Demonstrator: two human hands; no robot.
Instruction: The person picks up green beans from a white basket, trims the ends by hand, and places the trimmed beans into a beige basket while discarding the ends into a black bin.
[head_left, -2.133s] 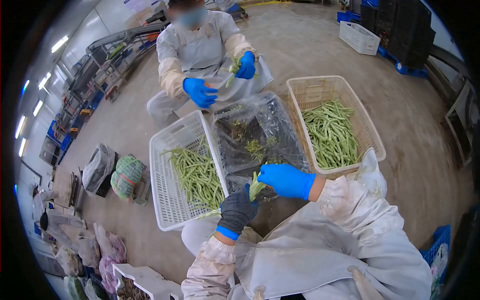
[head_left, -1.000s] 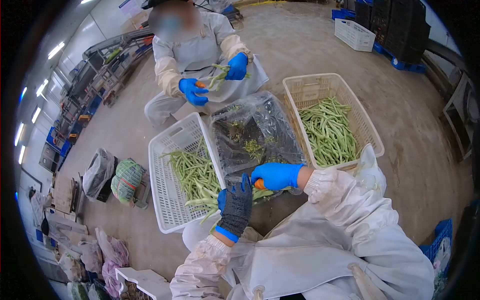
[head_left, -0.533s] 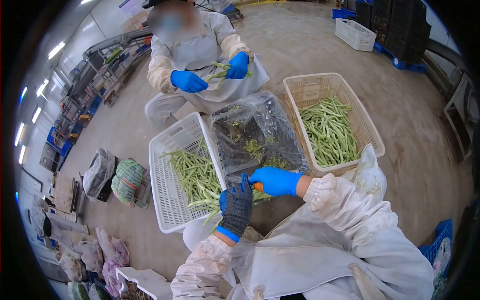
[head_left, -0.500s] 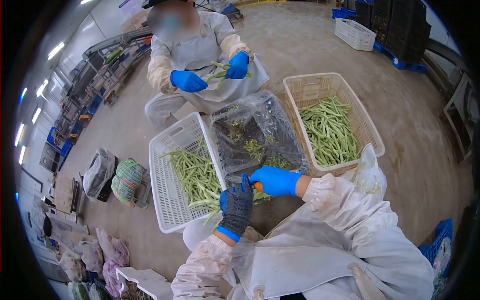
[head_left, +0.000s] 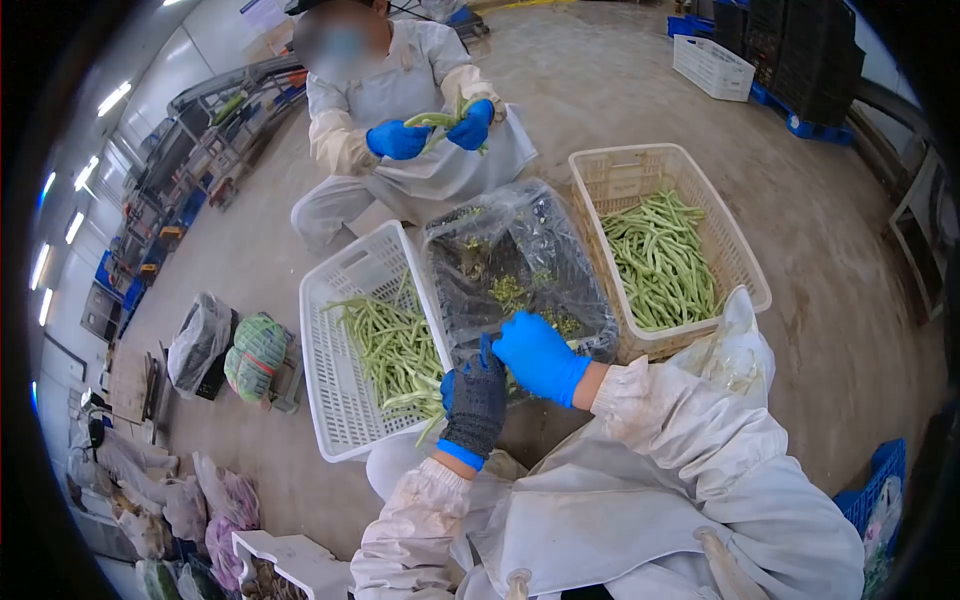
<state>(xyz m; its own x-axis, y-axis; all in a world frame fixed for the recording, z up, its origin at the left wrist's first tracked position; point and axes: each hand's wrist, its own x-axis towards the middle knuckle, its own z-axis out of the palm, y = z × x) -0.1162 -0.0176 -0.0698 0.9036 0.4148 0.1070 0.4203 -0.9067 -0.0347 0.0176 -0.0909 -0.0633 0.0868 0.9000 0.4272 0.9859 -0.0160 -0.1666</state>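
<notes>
My left hand [head_left: 475,405], in a grey knit glove over a blue one, is closed around green beans whose ends stick out by the wrist. My right hand [head_left: 540,358], in a blue glove, has its fingers curled beside the left fingertips; what it grips is hidden. Both are over the near edge of a black crate [head_left: 470,230] lined with clear plastic, with green scraps inside. A white crate [head_left: 325,400] of green beans [head_left: 385,350] stands to the left. Another heap of beans [head_left: 660,260] fills part of the beige crate [head_left: 745,250] at right.
Across the crates a seated co-worker [head_left: 385,90] in blue gloves holds several beans [head_left: 435,120]. A wrapped green bundle [head_left: 262,355] and a bagged crate [head_left: 200,345] stand at left. Stacked black crates [head_left: 810,60] and a white crate [head_left: 712,68] are at the back right.
My right hand has moved slightly up and left, and the orange item that showed at its fingers is no longer visible. The co-worker's hands have shifted, with the beans held differently.
</notes>
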